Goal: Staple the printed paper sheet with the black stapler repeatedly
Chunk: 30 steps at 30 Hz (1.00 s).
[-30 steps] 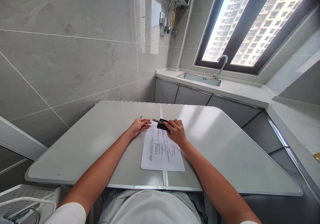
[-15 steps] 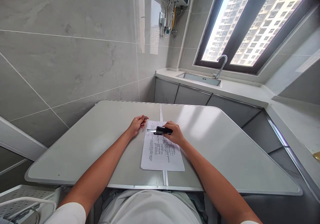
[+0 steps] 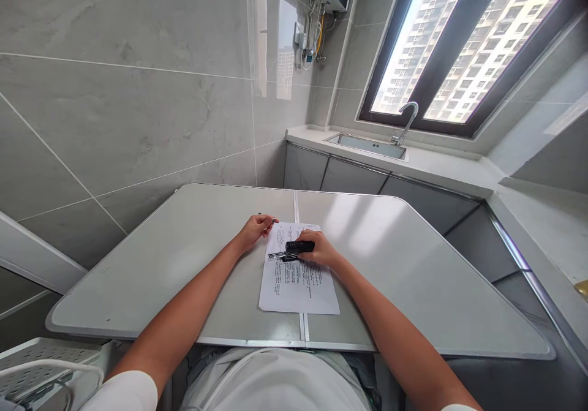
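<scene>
My right hand [image 3: 316, 247] is wrapped round a black stapler [image 3: 298, 247], holding it over a printed sheet of paper [image 3: 298, 294]. A thin metal part of the stapler points left, toward the paper's left edge. My left hand [image 3: 256, 230] is at the far left corner of the sheet, its fingers pinched together. What sits between those fingertips is too small to make out. A tiny dark spot shows just above the left hand's fingers. The paper lies across the table's middle seam, its printed lines turned sideways to me.
A folding grey-white table [image 3: 151, 276] spreads before me, its metal seam running front to back. A white basket [image 3: 50, 368] stands low at the left. Beyond are a counter with a sink [image 3: 367, 144], a tap [image 3: 407, 120] and a tiled wall [image 3: 138, 123].
My left fingertips have shifted slightly right, to the sheet's far corner; the small dark greenish piece in them is now mostly hidden. The stapler has moved a little toward me and tilted.
</scene>
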Each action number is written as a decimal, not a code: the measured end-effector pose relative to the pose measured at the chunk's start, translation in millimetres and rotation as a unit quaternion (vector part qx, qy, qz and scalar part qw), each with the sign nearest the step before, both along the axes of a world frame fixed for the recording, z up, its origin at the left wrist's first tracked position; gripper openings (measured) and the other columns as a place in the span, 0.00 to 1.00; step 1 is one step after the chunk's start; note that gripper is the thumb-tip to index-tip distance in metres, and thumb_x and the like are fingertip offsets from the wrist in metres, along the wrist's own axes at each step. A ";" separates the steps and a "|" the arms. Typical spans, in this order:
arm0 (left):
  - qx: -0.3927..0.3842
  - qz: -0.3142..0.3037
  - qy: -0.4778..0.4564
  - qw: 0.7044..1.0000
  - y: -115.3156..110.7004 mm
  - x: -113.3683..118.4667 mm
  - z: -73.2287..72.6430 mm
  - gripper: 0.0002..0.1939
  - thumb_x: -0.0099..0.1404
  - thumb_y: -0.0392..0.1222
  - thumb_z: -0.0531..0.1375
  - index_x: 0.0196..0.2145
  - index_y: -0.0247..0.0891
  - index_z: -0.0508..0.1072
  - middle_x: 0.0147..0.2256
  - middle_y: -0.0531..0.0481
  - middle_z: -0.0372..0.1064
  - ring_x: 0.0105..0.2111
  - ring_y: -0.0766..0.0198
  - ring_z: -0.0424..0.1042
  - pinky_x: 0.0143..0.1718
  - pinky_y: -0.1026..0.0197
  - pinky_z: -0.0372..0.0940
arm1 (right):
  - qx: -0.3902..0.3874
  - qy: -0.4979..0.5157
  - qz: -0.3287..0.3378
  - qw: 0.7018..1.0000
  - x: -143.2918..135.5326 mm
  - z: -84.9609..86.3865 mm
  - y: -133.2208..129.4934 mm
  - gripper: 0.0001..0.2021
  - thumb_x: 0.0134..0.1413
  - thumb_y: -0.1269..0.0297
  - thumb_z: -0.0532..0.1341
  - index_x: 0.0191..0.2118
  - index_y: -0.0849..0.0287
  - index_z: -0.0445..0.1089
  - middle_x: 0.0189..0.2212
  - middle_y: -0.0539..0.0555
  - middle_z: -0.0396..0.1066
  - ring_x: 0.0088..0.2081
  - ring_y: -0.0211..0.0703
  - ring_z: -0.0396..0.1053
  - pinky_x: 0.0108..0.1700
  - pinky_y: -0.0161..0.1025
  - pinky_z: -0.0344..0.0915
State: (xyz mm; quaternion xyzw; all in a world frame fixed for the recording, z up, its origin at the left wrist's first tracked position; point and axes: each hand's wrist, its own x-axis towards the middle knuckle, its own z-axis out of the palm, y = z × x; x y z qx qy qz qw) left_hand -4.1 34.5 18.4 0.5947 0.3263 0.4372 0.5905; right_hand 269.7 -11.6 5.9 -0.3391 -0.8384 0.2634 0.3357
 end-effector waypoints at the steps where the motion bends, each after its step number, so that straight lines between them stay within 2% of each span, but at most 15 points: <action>1: 0.001 0.000 0.001 1.000 0.5 0.1 -0.8 0.28 0.61 0.65 0.67 0.36 0.32 0.81 0.25 0.52 0.63 0.25 0.69 0.58 0.27 0.63 0.53 | -0.003 -0.006 0.001 1.000 0.7 -0.1 0.4 0.09 0.48 0.62 0.71 0.37 0.55 0.78 0.34 0.51 0.74 0.36 0.45 0.70 0.41 0.42 0.64; 4: 0.004 -0.003 0.001 1.000 0.8 0.2 -1.7 0.29 0.61 0.66 0.67 0.36 0.32 0.81 0.26 0.51 0.65 0.25 0.69 0.57 0.26 0.63 0.52 | 0.011 -0.040 0.007 0.999 1.5 1.6 -0.2 0.08 0.49 0.62 0.70 0.37 0.55 0.77 0.33 0.51 0.73 0.37 0.45 0.69 0.40 0.42 0.64; 7: 0.013 -0.033 -0.004 0.999 -1.3 0.0 -0.3 0.28 0.61 0.65 0.67 0.38 0.32 0.82 0.24 0.54 0.58 0.24 0.70 0.53 0.25 0.64 0.48 | 0.060 -0.061 -0.002 0.996 -0.4 6.7 -4.2 0.10 0.57 0.59 0.67 0.44 0.54 0.76 0.37 0.53 0.74 0.41 0.48 0.68 0.45 0.45 0.66; 9: 0.030 -0.061 -0.010 0.998 -3.4 0.5 0.9 0.28 0.62 0.64 0.67 0.39 0.32 0.82 0.23 0.56 0.54 0.24 0.70 0.50 0.26 0.63 0.45 | 0.110 -0.056 -0.031 0.992 -3.1 10.9 -8.4 0.13 0.62 0.57 0.64 0.50 0.53 0.74 0.44 0.56 0.74 0.46 0.50 0.68 0.49 0.48 0.67; 13: 0.071 -0.102 -0.013 0.992 -7.5 3.5 2.9 0.26 0.64 0.63 0.66 0.40 0.33 0.82 0.27 0.53 0.58 0.24 0.71 0.48 0.26 0.62 0.43 | 0.239 -0.060 -0.089 0.965 -11.9 17.9 -18.9 0.15 0.64 0.57 0.64 0.54 0.51 0.73 0.52 0.58 0.73 0.49 0.52 0.68 0.54 0.52 0.65; 16: 0.094 -0.132 0.010 0.987 -11.1 5.3 5.8 0.26 0.65 0.63 0.65 0.39 0.34 0.82 0.29 0.52 0.60 0.24 0.71 0.49 0.27 0.62 0.44 | 0.320 -0.104 -0.059 0.940 -22.2 21.4 -26.9 0.13 0.68 0.61 0.61 0.55 0.49 0.73 0.60 0.56 0.70 0.55 0.52 0.68 0.57 0.53 0.63; 18: 0.107 -0.147 0.035 0.983 -13.8 5.3 8.7 0.27 0.65 0.64 0.64 0.40 0.34 0.83 0.30 0.51 0.60 0.26 0.69 0.51 0.28 0.62 0.47 | 0.352 -0.148 -0.034 0.924 -29.5 23.0 -30.7 0.15 0.68 0.63 0.60 0.58 0.47 0.71 0.65 0.54 0.66 0.60 0.54 0.65 0.59 0.54 0.62; 22: 0.123 -0.150 0.058 0.979 -17.2 4.1 12.5 0.29 0.64 0.65 0.64 0.43 0.34 0.83 0.30 0.51 0.59 0.28 0.67 0.52 0.30 0.62 0.50 | 0.370 -0.184 -0.034 0.910 -37.1 23.4 -32.6 0.21 0.69 0.65 0.58 0.65 0.48 0.66 0.68 0.53 0.63 0.63 0.54 0.63 0.61 0.55 0.61; 30: 0.114 -0.148 0.063 0.980 -12.3 4.6 6.5 0.31 0.66 0.67 0.61 0.42 0.32 0.82 0.29 0.52 0.55 0.26 0.68 0.48 0.27 0.62 0.46 | 0.365 -0.159 -0.028 0.917 -29.9 21.8 -28.3 0.22 0.70 0.69 0.54 0.67 0.52 0.64 0.68 0.55 0.64 0.64 0.52 0.64 0.58 0.53 0.64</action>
